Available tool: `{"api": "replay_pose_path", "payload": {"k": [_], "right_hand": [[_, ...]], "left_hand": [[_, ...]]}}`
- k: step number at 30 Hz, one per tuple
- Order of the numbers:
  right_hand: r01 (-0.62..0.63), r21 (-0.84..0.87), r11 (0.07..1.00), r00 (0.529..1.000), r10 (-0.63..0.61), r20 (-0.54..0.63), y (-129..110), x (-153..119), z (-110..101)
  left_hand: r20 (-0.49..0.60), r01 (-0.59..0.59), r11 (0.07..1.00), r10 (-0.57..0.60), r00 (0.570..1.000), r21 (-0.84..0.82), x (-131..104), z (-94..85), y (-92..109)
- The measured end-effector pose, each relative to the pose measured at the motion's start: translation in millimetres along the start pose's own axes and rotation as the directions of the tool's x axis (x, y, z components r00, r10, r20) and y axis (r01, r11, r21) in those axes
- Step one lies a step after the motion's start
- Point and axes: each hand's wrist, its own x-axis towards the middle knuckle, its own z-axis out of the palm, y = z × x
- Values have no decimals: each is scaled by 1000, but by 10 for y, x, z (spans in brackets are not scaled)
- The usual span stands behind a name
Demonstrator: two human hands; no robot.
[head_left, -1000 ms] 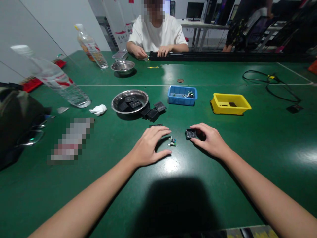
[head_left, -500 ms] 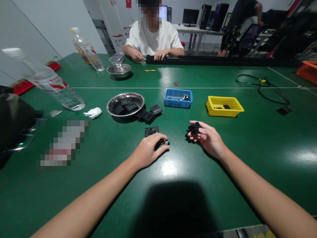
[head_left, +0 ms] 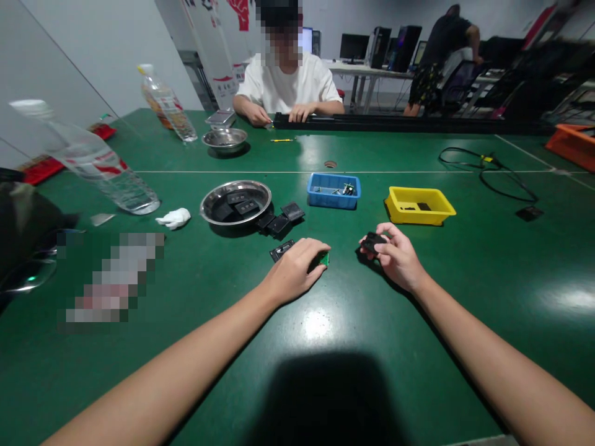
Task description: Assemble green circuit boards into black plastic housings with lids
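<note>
My left hand [head_left: 300, 266] is closed around a small green circuit board [head_left: 324, 259], whose edge shows between thumb and fingertips just above the table. Partly under that hand's fingers lies a flat black plastic casing [head_left: 281, 250], now at a slant. My right hand [head_left: 398, 257] grips a small black plastic part [head_left: 373, 243] between thumb and fingers, a little off the table. Beyond the left hand are several loose black square covers [head_left: 280, 224], beside a steel bowl [head_left: 204, 214] that holds more black casings.
A blue bin [head_left: 332, 201] with small parts and a yellow bin [head_left: 418, 217] stand beyond my hands. Left are a water bottle [head_left: 106, 173], white tissue [head_left: 174, 218] and a second bottle [head_left: 170, 102]. A black cable [head_left: 504, 186] lies right. Across the table sits a co-worker [head_left: 288, 87].
My left hand has shifted slightly right and turned the green board so its face shows. The black casing beneath has tilted. My right hand has moved slightly right and turned its black part.
</note>
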Motion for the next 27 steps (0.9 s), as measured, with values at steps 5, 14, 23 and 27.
{"api": "replay_pose_path", "payload": {"k": [5, 14, 23, 27], "right_hand": [[228, -303, 925, 974, -214, 78, 67, 57, -6], [345, -575, 742, 935, -216, 282, 44, 65, 67], [445, -781, 438, 895, -250, 370, 53, 78, -1], [539, -757, 369, 837, -340, 429, 69, 56, 16]], "left_hand": [[45, 25, 997, -28, 999, 78, 12, -25, -40], [26, 81, 997, -81, 996, 2, -29, 16, -53], [-21, 106, 994, -106, 994, -23, -28, 30, -56], [-62, 15, 1000, -15, 998, -5, -29, 37, -49]]}}
